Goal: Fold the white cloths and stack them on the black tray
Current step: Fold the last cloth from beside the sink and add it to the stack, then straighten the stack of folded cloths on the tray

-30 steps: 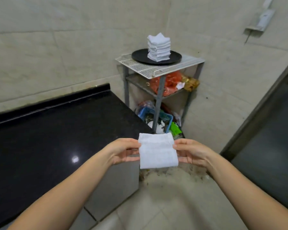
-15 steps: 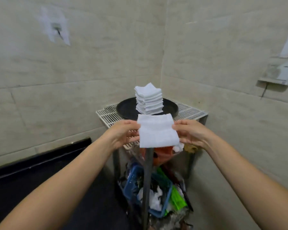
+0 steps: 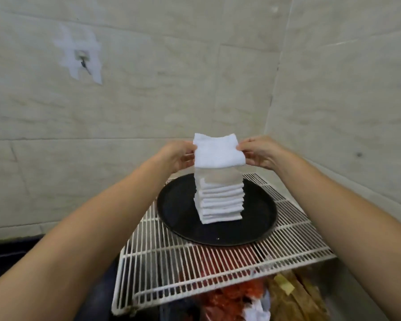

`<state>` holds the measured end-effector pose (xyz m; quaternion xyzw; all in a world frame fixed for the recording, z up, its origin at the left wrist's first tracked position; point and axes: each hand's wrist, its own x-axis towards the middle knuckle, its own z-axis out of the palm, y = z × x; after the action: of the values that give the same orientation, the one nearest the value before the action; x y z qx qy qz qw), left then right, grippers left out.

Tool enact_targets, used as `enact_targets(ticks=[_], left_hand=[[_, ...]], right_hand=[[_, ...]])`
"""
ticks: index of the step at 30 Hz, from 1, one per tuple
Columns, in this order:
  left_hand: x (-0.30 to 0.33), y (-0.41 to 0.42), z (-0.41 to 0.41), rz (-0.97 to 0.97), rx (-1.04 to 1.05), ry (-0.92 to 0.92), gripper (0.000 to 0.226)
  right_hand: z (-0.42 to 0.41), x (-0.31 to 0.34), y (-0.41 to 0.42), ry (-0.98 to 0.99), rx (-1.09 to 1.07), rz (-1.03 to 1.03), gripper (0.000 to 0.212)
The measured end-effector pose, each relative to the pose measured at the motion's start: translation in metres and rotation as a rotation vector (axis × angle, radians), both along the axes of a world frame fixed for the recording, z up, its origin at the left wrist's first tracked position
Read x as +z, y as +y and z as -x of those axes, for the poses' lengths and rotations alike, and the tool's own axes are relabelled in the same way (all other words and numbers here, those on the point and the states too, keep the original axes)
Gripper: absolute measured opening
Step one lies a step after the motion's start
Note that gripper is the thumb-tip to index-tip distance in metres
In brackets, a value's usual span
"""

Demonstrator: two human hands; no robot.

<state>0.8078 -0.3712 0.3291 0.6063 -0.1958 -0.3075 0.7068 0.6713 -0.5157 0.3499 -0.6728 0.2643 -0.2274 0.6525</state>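
On the far left wall, a small metal hook (image 3: pixel 82 62) sits in a ragged patch of white filler on pale, marble-veined tile. Below it, at the lower left edge, a strip of dark table (image 3: pixel 7 247) shows.

The left hand (image 3: pixel 177 156) pinches the left edge of a folded white cloth (image 3: pixel 218 152), thumb on the near face and fingers curled behind. The cloth is a soft, nubbly terry rectangle, held nearly flat and level, its long axis running left to right between the two hands, the far edge dipping a little in the middle. It hangs directly over a stack of folded cloths (image 3: pixel 220 200), very close to the top one; whether it touches cannot be told.

The stack stands upright, slightly uneven, its layered folded edges facing the camera, in the middle of a round black tray (image 3: pixel 178 212) with a low rim and matte surface. The tray rests on a white wire rack shelf (image 3: pixel 195 267), through which red and yellowish plastic bags show.

The right hand (image 3: pixel 259 152) grips the cloth's right edge in the same pinch.
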Motion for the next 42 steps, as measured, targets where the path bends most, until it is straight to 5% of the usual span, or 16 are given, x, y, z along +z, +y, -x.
enact_targets(ticks=[19, 26, 42], left_hand=[[-0.066, -0.013, -0.011, -0.113, 0.142, 0.102, 0.015], [-0.130, -0.011, 0.003, -0.099, 0.259, 0.216, 0.061], [-0.140, -0.040, 0.025, 0.004, 0.007, 0.123, 0.072]], right_hand=[[-0.013, -0.069, -0.063, 0.056, 0.045, -0.069, 0.011], [-0.014, -0.137, -0.058, 0.096, 0.059, -0.282, 0.061], [-0.016, -0.136, -0.032, 0.030, 0.177, -0.341, 0.062]])
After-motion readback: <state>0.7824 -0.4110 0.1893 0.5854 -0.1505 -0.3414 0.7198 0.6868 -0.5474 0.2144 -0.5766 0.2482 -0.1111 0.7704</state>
